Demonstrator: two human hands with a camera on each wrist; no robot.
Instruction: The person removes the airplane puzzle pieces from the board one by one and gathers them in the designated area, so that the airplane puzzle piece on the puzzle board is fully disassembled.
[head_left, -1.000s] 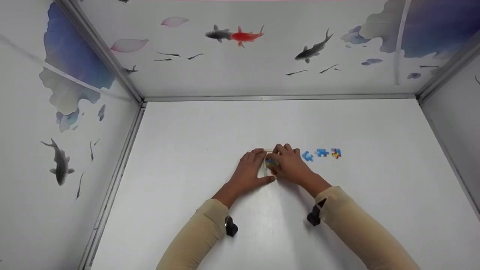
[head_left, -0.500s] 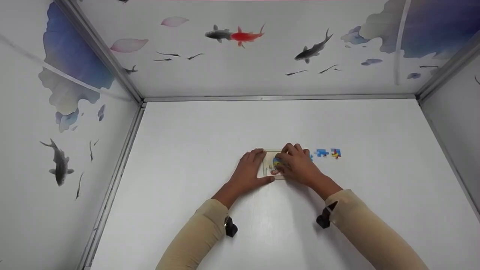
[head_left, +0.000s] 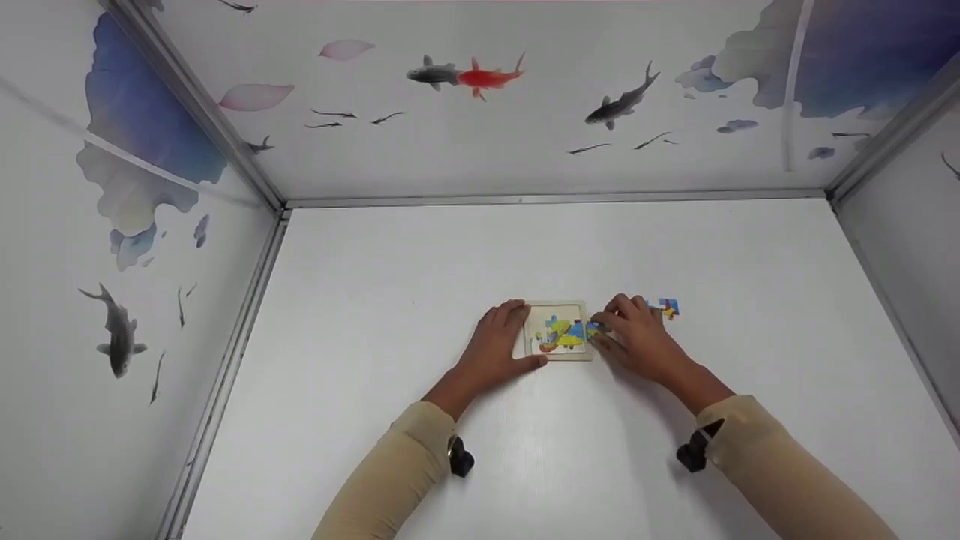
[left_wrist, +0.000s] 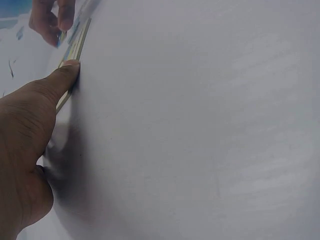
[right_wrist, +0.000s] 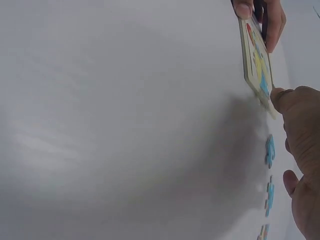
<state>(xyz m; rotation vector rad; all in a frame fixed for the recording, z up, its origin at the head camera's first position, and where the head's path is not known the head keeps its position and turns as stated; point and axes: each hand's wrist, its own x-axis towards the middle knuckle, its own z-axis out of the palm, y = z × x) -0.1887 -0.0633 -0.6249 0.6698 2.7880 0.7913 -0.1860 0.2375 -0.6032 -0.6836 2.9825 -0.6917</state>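
A small square wooden puzzle tray lies on the white table, with joined blue and yellow jigsaw pieces in its lower part. My left hand holds the tray at its left side, fingers on the left edge and thumb on the near edge. Just off the tray's right edge, my right hand pinches a blue and yellow puzzle piece between thumb and fingers. The fingers hide part of that piece. In the right wrist view the tray is seen almost edge-on between both hands.
Loose puzzle pieces lie in a row right of the tray: a blue one, another blue one and a multicoloured one. My right hand covers part of the row in the head view. White panels enclose the table.
My right hand has moved right, from over the tray to beyond its right edge, uncovering the pieces inside. My left hand has stayed on the tray. The head view has shifted slightly.
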